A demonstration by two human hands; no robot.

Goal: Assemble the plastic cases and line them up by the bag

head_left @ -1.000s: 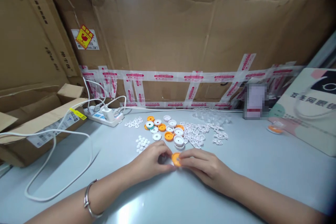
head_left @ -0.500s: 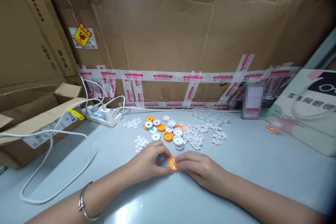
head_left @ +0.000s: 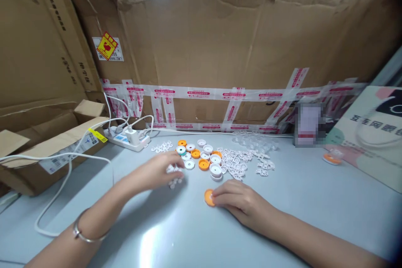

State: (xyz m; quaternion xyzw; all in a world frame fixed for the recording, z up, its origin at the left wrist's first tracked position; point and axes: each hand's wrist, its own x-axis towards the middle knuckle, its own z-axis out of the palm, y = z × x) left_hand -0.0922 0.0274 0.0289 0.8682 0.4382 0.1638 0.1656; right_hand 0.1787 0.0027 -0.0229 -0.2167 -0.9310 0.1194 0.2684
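My right hand holds an orange disc at its left edge, close to the table surface. Over a small pile of white round pieces is my left hand, thumb and fingers apart; it hides part of the pile. Beyond the hands stand several orange rings and white rings, one with a teal part. To their right lies a heap of flat white openwork pieces.
More small white pieces lie behind my left hand. Clear parts are at the back. A power strip with cables and an open carton stand left. At right are a printed board and another orange disc.
My left hand has let go of the orange disc and moved left and away from me, to the small white pieces. My right hand still holds the disc. The view has shifted slightly.
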